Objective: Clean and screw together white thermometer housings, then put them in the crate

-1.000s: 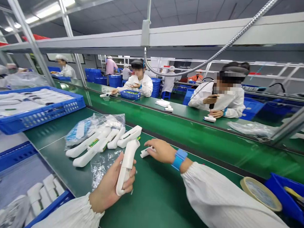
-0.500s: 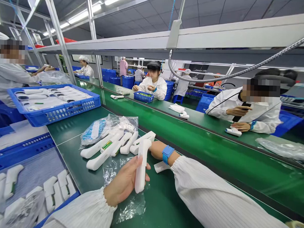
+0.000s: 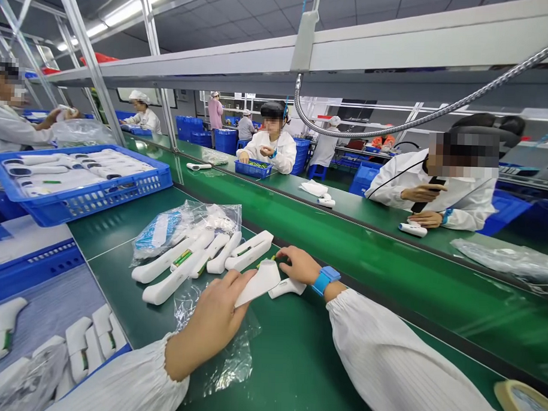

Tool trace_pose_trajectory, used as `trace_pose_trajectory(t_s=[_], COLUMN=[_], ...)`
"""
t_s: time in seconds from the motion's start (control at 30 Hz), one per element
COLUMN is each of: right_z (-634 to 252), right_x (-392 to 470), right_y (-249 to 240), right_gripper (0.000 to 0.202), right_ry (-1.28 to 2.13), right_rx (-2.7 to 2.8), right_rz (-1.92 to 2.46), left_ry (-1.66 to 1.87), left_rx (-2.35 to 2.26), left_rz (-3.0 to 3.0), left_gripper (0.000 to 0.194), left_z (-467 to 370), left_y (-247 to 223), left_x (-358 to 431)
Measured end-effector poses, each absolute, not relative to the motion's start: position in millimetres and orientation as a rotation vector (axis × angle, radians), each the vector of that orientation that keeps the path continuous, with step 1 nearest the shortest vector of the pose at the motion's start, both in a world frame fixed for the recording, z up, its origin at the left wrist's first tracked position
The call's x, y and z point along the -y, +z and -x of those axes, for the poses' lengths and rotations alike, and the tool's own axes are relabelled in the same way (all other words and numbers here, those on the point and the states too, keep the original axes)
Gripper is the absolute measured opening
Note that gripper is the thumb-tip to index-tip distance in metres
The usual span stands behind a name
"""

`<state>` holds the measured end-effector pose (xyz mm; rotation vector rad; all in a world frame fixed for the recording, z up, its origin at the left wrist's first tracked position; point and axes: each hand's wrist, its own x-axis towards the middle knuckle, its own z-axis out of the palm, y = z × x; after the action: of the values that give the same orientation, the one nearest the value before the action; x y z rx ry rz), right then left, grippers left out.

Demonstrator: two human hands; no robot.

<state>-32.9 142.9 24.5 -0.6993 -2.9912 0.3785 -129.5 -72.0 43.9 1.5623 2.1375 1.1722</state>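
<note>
My left hand (image 3: 214,311) is closed around a white handheld device (image 3: 262,282), which is tilted with its wide end toward my right hand. The fingers of my right hand (image 3: 302,265) are curled together beside that wide end, with a small yellow-green piece (image 3: 273,258) at their tips. Just below my right hand another white device (image 3: 289,287) lies on the green table (image 3: 304,362). Left of my hands, several white devices (image 3: 177,274) lie in a row, some showing green inside. A clear plastic bag (image 3: 235,363) lies partly under my left hand.
A blue basket (image 3: 108,194) of white devices stands at the back left, and another blue bin (image 3: 38,269) is at the lower left. A bag with blue contents (image 3: 158,231) lies behind the row. Tape (image 3: 525,406) is at lower right. Co-workers sit across the green belt (image 3: 345,232).
My left hand has turned the device from upright to slanted and shifted left. My right hand, partly hidden behind the device before, now shows beside its wide end. The view has shifted slightly.
</note>
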Motion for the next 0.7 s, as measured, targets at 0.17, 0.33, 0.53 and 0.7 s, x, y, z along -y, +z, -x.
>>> trace_pose_trajectory(t_s=[0.17, 0.33, 0.53, 0.7], right_z=[38, 43, 54, 68], right_x=[-144, -148, -146, -134], right_y=[25, 22, 28, 32], right_gripper=[0.032, 0.037, 0.035, 0.018], right_ry=[0.417, 0.366, 0.258, 0.148], right_rx=[2.994, 3.031, 3.165, 3.274], right_rz=[0.613, 0.555, 0.373, 0.242], left_ry=[1.104, 1.461, 1.541, 1.518], left_rx=[-2.151, -1.902, -1.691, -1.571], left_rz=[-1.569, -1.134, -0.680, -0.685], left_gripper=[0.038, 0.032, 0.033, 0.033], left_z=[129, 130, 148, 152], left_y=[43, 53, 68, 70], left_x=[68, 63, 61, 59])
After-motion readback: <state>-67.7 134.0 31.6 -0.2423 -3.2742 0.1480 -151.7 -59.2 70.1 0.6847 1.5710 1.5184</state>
